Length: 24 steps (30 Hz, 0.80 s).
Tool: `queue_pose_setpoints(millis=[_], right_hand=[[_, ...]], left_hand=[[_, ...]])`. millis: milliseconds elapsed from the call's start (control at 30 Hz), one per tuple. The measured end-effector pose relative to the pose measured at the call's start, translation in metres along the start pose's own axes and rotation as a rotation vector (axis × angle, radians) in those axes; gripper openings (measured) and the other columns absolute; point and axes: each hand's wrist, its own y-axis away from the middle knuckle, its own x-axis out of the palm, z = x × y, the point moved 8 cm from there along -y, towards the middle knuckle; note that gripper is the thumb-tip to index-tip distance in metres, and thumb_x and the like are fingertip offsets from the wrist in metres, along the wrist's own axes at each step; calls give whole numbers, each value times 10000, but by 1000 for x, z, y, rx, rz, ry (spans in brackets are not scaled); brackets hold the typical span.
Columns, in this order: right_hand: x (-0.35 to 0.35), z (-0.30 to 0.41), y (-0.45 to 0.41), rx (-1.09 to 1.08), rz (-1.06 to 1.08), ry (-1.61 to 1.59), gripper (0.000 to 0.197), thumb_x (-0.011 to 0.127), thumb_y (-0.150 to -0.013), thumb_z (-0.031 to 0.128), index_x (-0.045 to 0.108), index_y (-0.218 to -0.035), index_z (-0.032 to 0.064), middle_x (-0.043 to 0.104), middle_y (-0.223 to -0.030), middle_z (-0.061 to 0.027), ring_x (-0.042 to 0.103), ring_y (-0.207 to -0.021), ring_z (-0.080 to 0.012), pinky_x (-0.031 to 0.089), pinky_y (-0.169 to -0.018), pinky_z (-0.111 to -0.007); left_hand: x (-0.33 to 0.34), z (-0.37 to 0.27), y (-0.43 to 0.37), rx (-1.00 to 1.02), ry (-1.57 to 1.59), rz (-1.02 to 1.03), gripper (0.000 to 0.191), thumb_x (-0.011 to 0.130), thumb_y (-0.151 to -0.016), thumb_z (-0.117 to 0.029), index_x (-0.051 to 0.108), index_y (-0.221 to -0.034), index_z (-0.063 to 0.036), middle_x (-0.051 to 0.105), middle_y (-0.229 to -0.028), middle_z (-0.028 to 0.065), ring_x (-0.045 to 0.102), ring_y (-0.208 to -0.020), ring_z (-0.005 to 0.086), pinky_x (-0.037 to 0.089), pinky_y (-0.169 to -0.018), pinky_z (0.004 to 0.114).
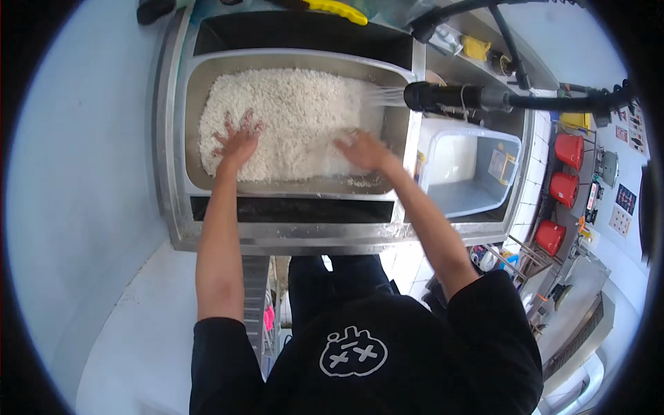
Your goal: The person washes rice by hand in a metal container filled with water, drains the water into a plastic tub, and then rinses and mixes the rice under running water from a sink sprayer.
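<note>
A large rectangular metal pan (301, 54) rests across a stainless steel sink, holding a heap of wet white grains (295, 104) that look like rice. My left hand (239, 140) lies with fingers spread on the left part of the heap and grips nothing. At the right part, my right hand (363, 148) touches the grains near the pan's lower right; it is blurred by motion, and its fingertips are hard to make out. A black spray nozzle (433, 97) at the pan's right edge sends water leftward onto the grains.
A clear plastic tub (469, 199) with whitish contents stands in the right basin. The sink's metal rim (301, 236) runs in front of me. A yellow handle (340, 9) lies behind the pan, a wall (104, 129) rises at left, and red buckets (564, 189) are far right.
</note>
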Motion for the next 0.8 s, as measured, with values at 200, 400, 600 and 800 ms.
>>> queue_pose_setpoints(millis=[200, 400, 600, 800], right_hand=[[57, -36, 34, 207, 167, -300, 336, 458, -920, 270, 605, -1087, 19, 629, -954, -269, 590, -964, -417, 461, -878, -468], [23, -39, -7, 303, -373, -864, 327, 548, -882, 244, 625, -1064, -15, 643, -1064, -171, 594, -1022, -324, 462, -884, -383], [-39, -86, -58, 16, -1014, -687, 281, 563, -879, 137, 622, -1117, 0, 620, -1160, -161, 577, -1075, -304, 423, -953, -370], [0, -47, -155, -34, -758, -1247, 308, 541, -923, 191, 626, -1138, -12, 645, -1022, -39, 565, -946, -122, 427, -877, -266]], left_hand=[[-2, 1, 1, -15, 20, 24, 668, 318, -860, -709, 173, -1454, -439, -62, -1557, 128, -74, -1374, 510, 28, -1038, 706], [5, 5, 0, -53, 37, 94, 664, 312, -855, -721, 182, -1447, -451, -53, -1557, 128, -76, -1365, 526, 29, -1024, 724], [2, 0, 0, -48, 16, 59, 668, 348, -847, -715, 215, -1441, -442, -38, -1560, 118, -57, -1363, 533, 43, -986, 765], [0, -4, 2, -20, 53, 0, 671, 450, -812, -699, 361, -1402, -391, 38, -1554, 147, -14, -1355, 549, 47, -957, 790]])
